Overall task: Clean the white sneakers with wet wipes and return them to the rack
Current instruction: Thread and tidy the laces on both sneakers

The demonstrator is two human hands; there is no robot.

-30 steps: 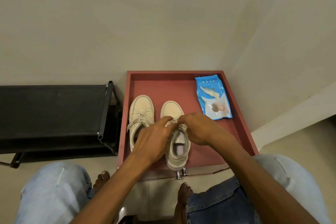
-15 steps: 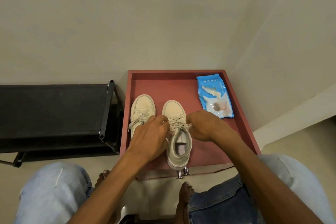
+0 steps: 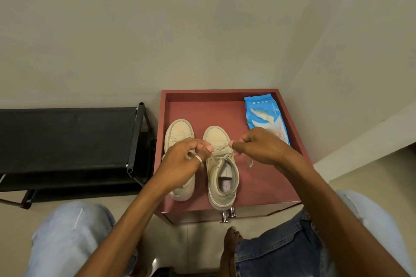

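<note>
Pinching: left hand (image 3: 182, 161) and right hand (image 3: 262, 147) each hold a lace (image 3: 224, 155) of the right sneaker (image 3: 222, 183).
Left sneaker (image 3: 179, 129): on counter (image 3: 267, 184), just beside right sneaker.
Wipes pack (image 3: 262, 113): counter's far-right corner.
Rack (image 3: 67, 139): left of counter.

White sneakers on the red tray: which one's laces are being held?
The white lace-up sneaker nearer the blue wet-wipes pack: left hand and right hand each pinch its laces. The other sneaker sits partly behind the left hand.

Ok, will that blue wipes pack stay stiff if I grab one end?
Probably not: the wipes pack looks like soft, wrinkled film, so it should sag. Its glossy wrapper may slip; likely light, lying flat.
</note>
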